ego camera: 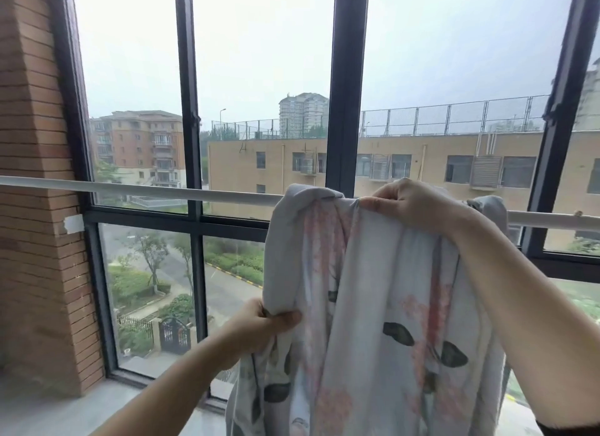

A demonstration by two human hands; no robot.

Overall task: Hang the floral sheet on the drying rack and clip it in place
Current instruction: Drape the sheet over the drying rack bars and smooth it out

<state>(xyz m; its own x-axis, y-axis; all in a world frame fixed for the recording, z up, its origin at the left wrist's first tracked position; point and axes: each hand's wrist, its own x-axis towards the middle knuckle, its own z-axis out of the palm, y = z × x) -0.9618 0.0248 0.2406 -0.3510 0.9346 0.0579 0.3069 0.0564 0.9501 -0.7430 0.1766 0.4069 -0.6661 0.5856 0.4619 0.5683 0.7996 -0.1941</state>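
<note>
A floral sheet [367, 289] hangs bunched over the drying rack rail [162, 190], toward the rail's right end, its length running straight down. The right hand [418, 205] grips the cloth at the rail, while the left hand [259, 325] pinches a lower fold on the sheet's left edge

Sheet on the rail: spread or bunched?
Bunched. The sheet hangs over the rail in thick folds, held by the right hand and left hand.
</note>
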